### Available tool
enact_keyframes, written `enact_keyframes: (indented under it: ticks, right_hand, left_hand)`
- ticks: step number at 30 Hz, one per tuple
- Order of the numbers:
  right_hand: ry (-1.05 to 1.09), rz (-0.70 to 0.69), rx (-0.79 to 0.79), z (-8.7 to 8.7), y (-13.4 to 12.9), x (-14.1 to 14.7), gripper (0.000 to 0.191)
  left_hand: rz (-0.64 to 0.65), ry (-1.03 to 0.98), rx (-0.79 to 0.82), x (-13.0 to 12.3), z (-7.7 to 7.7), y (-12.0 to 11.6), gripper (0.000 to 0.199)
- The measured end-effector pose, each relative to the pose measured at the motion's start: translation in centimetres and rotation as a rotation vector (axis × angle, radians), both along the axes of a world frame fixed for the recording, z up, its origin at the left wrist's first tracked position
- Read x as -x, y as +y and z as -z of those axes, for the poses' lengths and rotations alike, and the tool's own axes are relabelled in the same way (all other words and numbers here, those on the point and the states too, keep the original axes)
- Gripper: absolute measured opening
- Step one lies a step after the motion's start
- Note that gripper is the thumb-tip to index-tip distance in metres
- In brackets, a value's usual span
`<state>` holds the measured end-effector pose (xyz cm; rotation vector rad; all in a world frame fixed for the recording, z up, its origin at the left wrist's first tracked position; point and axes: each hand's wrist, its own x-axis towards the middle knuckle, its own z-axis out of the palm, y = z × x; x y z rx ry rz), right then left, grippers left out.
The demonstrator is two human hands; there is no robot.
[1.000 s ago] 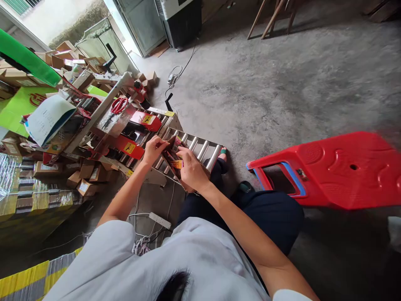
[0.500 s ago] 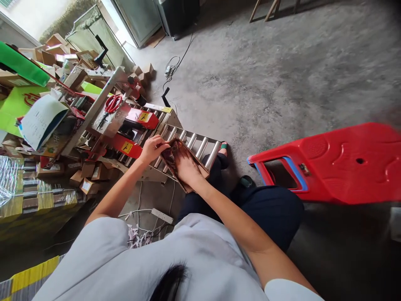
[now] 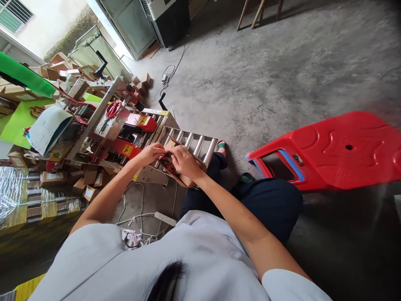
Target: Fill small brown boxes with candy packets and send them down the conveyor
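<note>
A small open cardboard box [image 3: 187, 180] with dark, shiny material inside rests at the near end of a roller conveyor [image 3: 197, 144]. My left hand [image 3: 152, 153] is closed at the box's upper left edge, fingers pinched on the rim or flap. Over the box's opening, my right hand [image 3: 184, 162] has its fingers bent together near the left hand's fingertips. What the right fingers pinch is too small to make out. Beyond the left hand stands a red and metal machine [image 3: 125, 146] over the conveyor, with red scissors [image 3: 113, 109] on top.
A red plastic stool [image 3: 341, 150] lies at the right. Many cardboard boxes [image 3: 54, 177] are piled at the left. A power strip [image 3: 165, 218] and cables are on the floor below the conveyor. A dark appliance [image 3: 171, 25] stands at the back.
My right hand has come up out of the box toward my left hand, its spread fingers now bent together. My left hand stays at the box edge. The view has shifted slightly.
</note>
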<state>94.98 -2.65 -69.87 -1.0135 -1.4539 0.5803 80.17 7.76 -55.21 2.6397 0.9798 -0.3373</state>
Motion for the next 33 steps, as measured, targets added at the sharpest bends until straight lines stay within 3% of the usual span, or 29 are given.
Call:
enact_keyframes:
  ticks: [4,7,9,13,18,20,22,24,26,30,33]
  right_hand:
    - [-0.243,-0.039,0.293,-0.9,-0.1,0.5,0.035]
    - [-0.261,-0.05,0.349,-1.1,0.0,0.6,0.037]
    - [-0.256,-0.069,0.351,-0.8,0.3,0.4,0.035]
    - [-0.14,-0.069,0.254,0.4,-0.1,-1.0,0.031]
    - [0.199,0.048,-0.076,-0.3,-3.9,-4.1,0.039]
    - [0.165,0.151,-0.013,-1.1,-5.4,-5.1,0.04]
    - [0.094,0.183,0.111,-1.1,-6.3,-5.1,0.057]
    - [0.026,0.092,0.21,-0.1,-6.9,-4.3,0.075]
    - [-0.032,-0.021,0.252,1.9,-7.5,-3.1,0.079]
    - [-0.011,-0.081,0.315,6.1,-9.0,-2.9,0.076]
    - [0.119,-0.072,0.276,7.1,-9.9,-3.9,0.083]
  left_hand:
    - [-0.083,-0.004,0.025,-0.7,1.8,0.9,0.041]
    - [-0.273,-0.036,-0.144,-1.3,3.7,0.8,0.044]
    - [-0.337,-0.056,-0.28,-1.8,5.1,0.5,0.041]
    - [-0.329,-0.121,-0.549,-2.7,7.5,-0.1,0.015]
    - [-0.341,-0.157,-0.58,-2.1,9.2,-0.3,0.013]
    - [-0.375,-0.177,-0.601,-1.2,9.4,0.3,0.015]
    - [-0.445,-0.192,-0.619,0.0,9.3,1.2,0.014]
    - [-0.541,-0.236,-0.598,1.1,9.1,1.7,0.023]
    - [-0.606,-0.326,-0.563,1.5,8.9,1.7,0.035]
    - [-0.557,-0.421,-0.557,0.0,9.3,-0.2,0.046]
    - [-0.512,-0.386,-0.547,-1.7,9.8,-1.5,0.05]
